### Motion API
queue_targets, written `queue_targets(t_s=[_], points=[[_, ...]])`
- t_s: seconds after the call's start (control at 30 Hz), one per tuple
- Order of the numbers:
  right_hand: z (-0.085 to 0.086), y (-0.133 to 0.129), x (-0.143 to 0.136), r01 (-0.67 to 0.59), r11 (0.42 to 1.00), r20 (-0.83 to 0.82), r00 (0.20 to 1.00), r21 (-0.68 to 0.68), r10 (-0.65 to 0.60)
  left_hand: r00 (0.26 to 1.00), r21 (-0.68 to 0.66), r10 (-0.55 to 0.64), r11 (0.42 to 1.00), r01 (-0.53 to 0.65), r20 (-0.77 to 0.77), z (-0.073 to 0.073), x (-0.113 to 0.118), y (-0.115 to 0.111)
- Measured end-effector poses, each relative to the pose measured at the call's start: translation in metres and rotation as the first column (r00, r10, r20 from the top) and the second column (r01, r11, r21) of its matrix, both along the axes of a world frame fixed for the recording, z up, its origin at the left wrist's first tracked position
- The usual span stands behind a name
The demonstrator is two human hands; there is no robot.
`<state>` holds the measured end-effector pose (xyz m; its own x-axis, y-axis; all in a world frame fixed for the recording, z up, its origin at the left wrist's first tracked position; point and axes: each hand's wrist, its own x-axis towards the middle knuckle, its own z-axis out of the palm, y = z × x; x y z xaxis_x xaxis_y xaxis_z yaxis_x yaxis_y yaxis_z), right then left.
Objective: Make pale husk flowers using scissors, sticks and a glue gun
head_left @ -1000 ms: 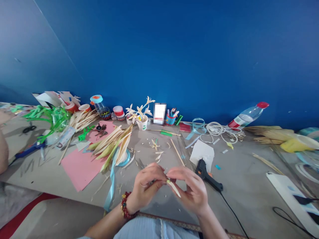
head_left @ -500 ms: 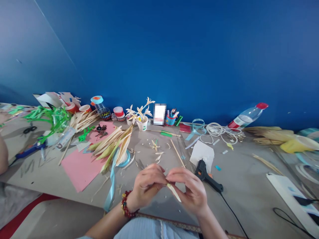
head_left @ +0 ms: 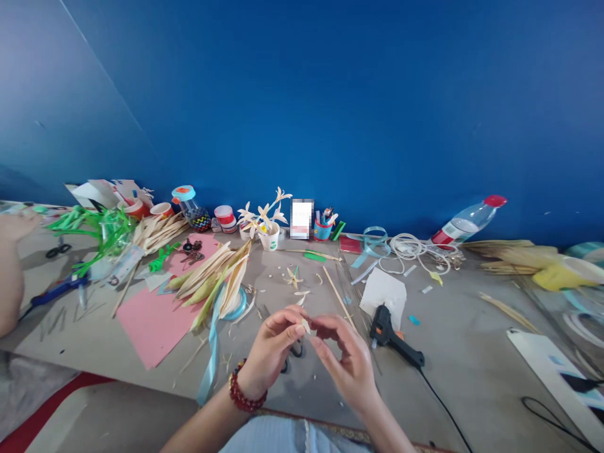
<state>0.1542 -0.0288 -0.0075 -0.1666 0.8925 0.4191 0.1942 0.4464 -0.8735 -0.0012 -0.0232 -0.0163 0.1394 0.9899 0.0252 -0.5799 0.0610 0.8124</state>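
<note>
My left hand point(head_left: 276, 346), with a beaded bracelet on the wrist, pinches a small pale piece of corn husk point(head_left: 306, 326) between thumb and fingertips. Facing it is my right hand point(head_left: 349, 362), fingers curved and thumb held apart from the index finger. Its index fingertip is at the husk piece; whether it touches cannot be made out. Under the left hand, dark scissors handles point(head_left: 296, 349) show on the table. Just beyond lie pale husk scraps point(head_left: 302, 296) and a husk flower point(head_left: 293, 277). A black glue gun point(head_left: 396, 336) rests right of my right hand.
Left are corn husks point(head_left: 207, 277), pink paper point(head_left: 158, 324), blue ribbon point(head_left: 212, 352) and green strips point(head_left: 108, 226). A cup of husk flowers point(head_left: 270, 238) stands by the wall. Right are a bottle point(head_left: 465, 223) and a power strip point(head_left: 550, 377). Another person's arm point(head_left: 9, 277) is far left.
The husk piece has turned and moved slightly left and up, into my left fingertips. My right thumb and index finger have spread. The other person's arm has come further into view.
</note>
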Motion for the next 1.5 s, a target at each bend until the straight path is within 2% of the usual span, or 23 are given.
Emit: queue_targets(t_s=[0.1,0.33,0.47,0.57,0.7,0.87,0.93,1.0,1.13,1.23,1.37,1.5], points=[[0.000,0.000,-0.002,0.005,0.999,-0.005,1.000,-0.044,-0.005,0.996,-0.063,-0.049,0.997,0.054,0.075,0.002,0.000,0.002],[-0.007,-0.001,-0.008,-0.155,0.972,-0.117,0.984,-0.174,0.136,0.966,-0.103,-0.156,0.978,0.179,0.205,0.003,0.000,0.003],[-0.017,-0.001,-0.012,-0.201,0.940,-0.217,0.966,-0.275,0.143,0.960,-0.117,-0.173,0.972,0.202,0.222,0.005,0.000,0.004],[-0.020,-0.001,-0.014,-0.196,0.933,-0.261,0.958,-0.301,0.117,0.961,-0.124,-0.174,0.971,0.204,0.216,0.006,-0.001,0.004],[-0.017,-0.002,-0.016,-0.166,0.933,-0.298,0.952,-0.319,0.067,0.960,-0.124,-0.185,0.969,0.214,0.212,0.004,-0.002,0.004],[-0.011,-0.001,-0.016,-0.266,0.877,-0.379,0.919,-0.401,0.105,0.954,-0.146,-0.216,0.958,0.248,0.207,0.002,-0.003,0.003],[-0.009,-0.001,-0.016,-0.281,0.873,-0.395,0.912,-0.398,0.114,0.951,-0.140,-0.222,0.957,0.255,0.217,0.002,-0.003,0.003],[-0.007,0.000,-0.014,-0.259,0.895,-0.362,0.924,-0.363,0.121,0.950,-0.129,-0.221,0.959,0.253,0.221,0.003,-0.003,0.003],[0.004,0.002,-0.009,-0.117,0.975,-0.164,0.983,-0.187,0.087,0.959,-0.130,-0.214,0.962,0.240,0.186,0.006,-0.005,0.004],[0.013,0.003,-0.005,-0.045,0.995,-0.082,0.996,-0.084,0.038,0.965,-0.126,-0.206,0.966,0.228,0.163,0.006,-0.005,0.004],[0.017,0.003,-0.005,-0.097,0.988,-0.047,0.995,-0.118,0.092,0.965,-0.159,-0.191,0.962,0.221,0.181,0.004,-0.002,0.005],[0.009,0.003,-0.008,-0.176,0.965,-0.097,0.982,-0.195,0.159,0.952,-0.162,-0.212,0.954,0.251,0.222,0.003,-0.001,0.005]])
